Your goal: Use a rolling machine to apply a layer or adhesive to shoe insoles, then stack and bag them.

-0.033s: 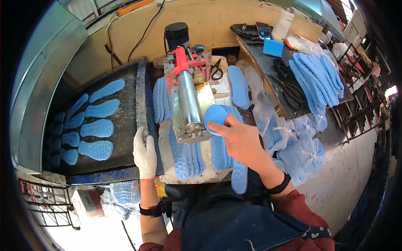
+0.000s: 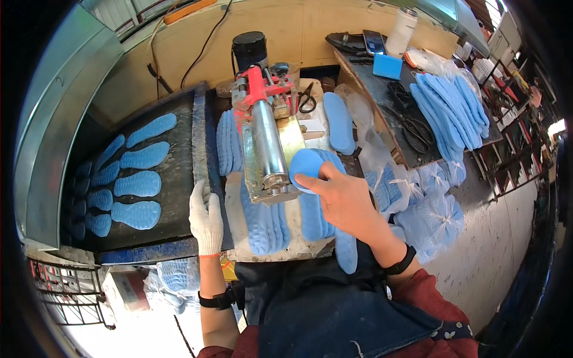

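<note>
In a white knitted glove, my left hand [image 2: 206, 219] rests on the edge of the dark bed at left, fingers stretched out and nothing held. My bare right hand [image 2: 349, 200] is closed, thumb and fingers on the rounded end of a blue insole [image 2: 305, 162] beside the steel roller [image 2: 270, 146] of a red and metal machine [image 2: 258, 86]. More insoles lie fanned under that hand. Another blue insole [image 2: 346, 253] reaches past the near bench edge below my right hand; my palm hides its upper part. Upright rows of insoles [image 2: 265, 232] stand in front of the roller.
Several molded insoles [image 2: 140, 185] lie on the dark bed [image 2: 173, 203]. A single insole [image 2: 339, 124] and scissors [image 2: 307, 98] sit behind the roller. On the right side table are stacked insoles [image 2: 447, 113], shears [image 2: 415, 131], a phone [image 2: 375, 42] and a bottle [image 2: 401, 31]. Bagged insoles [image 2: 430, 221] stand beyond.
The insole reaching past the bench edge has shifted slightly right. Both hands keep their places.
</note>
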### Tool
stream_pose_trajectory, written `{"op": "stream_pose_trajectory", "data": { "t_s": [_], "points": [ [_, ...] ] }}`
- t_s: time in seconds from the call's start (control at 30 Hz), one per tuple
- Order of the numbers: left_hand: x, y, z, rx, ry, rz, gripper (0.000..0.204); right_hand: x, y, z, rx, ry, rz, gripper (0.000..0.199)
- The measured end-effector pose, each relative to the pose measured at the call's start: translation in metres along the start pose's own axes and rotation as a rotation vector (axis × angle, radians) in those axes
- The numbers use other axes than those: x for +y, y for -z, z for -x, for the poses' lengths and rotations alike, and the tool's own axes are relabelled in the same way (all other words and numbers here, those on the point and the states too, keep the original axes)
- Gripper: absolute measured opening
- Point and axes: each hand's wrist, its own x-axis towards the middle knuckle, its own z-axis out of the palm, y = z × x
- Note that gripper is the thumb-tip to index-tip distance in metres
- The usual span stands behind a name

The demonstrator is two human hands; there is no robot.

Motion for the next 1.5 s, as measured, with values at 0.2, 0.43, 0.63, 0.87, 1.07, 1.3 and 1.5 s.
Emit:
{"op": "stream_pose_trajectory", "data": {
  "t_s": [0.2, 0.43, 0.63, 0.87, 1.07, 1.3, 1.5],
  "points": [
    [0.001, -0.001, 0.001, 0.037, -0.021, 0.064, 0.035, 0.062, 0.016, 0.018, 0.021, -0.014, -0.443, 0.056],
    [0.025, -0.033, 0.045, -0.115, -0.313, -0.193, 0.037, 0.090, -0.037, 0.035, 0.196, -0.807, -1.473, 0.060],
    [-0.011, -0.093, 0.043, -0.183, -0.025, -0.497, 0.076, 0.105, -0.130, 0.020, 0.168, -0.593, -0.924, 0.055],
    [0.054, -0.110, 0.035, -0.607, 0.047, -0.600, 0.072, 0.082, -0.156, 0.029, 0.296, -0.488, -0.407, 0.053],
    [-0.001, -0.124, 0.019, -0.742, -0.082, -0.585, 0.050, 0.094, -0.174, 0.033, 0.335, -0.484, -0.275, 0.053],
    [-0.019, -0.123, 0.007, -0.699, 0.310, -0.002, 0.053, 0.075, -0.173, 0.024, 0.464, -0.430, -0.291, 0.052],
    [0.014, -0.108, 0.004, -0.524, -0.045, -0.715, 0.045, 0.080, -0.170, 0.028, 0.457, -0.436, -0.333, 0.057]
  ]
}}
